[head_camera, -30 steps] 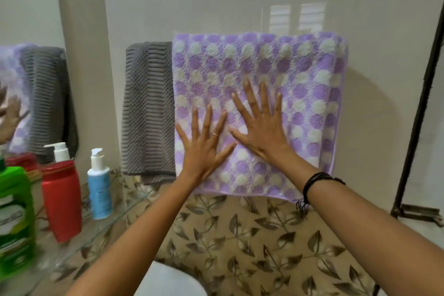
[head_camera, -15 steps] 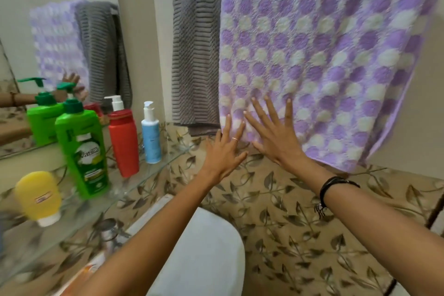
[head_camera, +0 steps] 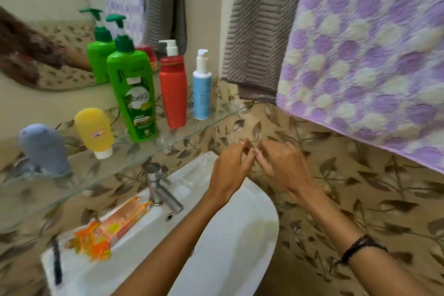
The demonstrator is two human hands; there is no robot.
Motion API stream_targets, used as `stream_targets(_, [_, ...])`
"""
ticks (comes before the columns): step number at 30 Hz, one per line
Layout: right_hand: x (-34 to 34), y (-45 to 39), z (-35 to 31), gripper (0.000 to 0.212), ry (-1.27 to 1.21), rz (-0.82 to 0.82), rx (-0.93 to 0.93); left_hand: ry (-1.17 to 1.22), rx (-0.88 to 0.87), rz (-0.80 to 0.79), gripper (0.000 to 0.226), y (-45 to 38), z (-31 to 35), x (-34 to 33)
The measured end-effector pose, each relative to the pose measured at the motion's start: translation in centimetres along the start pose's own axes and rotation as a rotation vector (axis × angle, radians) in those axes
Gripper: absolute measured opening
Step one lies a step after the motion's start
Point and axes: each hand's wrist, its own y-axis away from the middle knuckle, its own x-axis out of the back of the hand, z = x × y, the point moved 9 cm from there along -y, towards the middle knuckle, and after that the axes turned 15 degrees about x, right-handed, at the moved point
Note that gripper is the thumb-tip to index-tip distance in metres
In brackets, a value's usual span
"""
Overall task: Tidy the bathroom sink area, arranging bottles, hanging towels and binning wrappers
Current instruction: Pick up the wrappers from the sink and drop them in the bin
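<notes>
hands: my left hand (head_camera: 231,166) and right hand (head_camera: 281,163) are loosely curled, fingertips touching, gripping nothing
towels: purple towel (head_camera: 370,55) and grey towel (head_camera: 262,26) hung
next: orange wrapper (head_camera: 113,226) on sink (head_camera: 240,235) rim beside tap (head_camera: 158,187); pinch the whole thing, then bin it

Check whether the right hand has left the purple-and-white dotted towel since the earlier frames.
Yes. The right hand has dropped off the purple-and-white dotted towel, now below its hem, meeting the left hand above the white sink.

Above the sink (head_camera: 252,235) basin you have open room. On its left rim an orange wrapper (head_camera: 108,228) lies beside the tap (head_camera: 159,190) — and the glass shelf (head_camera: 96,175) overhead, crowded with bottles, blocks upward reach.
</notes>
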Motion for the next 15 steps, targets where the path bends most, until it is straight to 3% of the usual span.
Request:
stream_targets(4, [-6.4,0.7,-1.4,0.011,-0.319,0.024,-0.104,0.227,0.352,0.109,0.011,2.6,-8.7,0.7])
stream_targets(7, [-13.2,2.3,-1.2,0.013,-0.646,-0.018,-0.345,0.315,0.594,0.252,0.012,5.3,-14.5,0.1])
stream_targets(11, [-22.8,5.3,-0.5,0.015,-1.103,-0.105,-0.793,0.226,0.702,0.326,0.012,4.2,-17.6,-0.7])
stream_targets(13, [-26.3,5.9,0.7,0.014,-1.195,-0.08,-0.974,0.123,0.719,0.347,0.015,2.0,-19.0,-0.4])
stream_targets(15, [-28.7,5.5,2.4,0.012,-1.19,-0.064,-1.032,0.084,0.801,0.361,0.031,0.5,-21.2,-0.2])
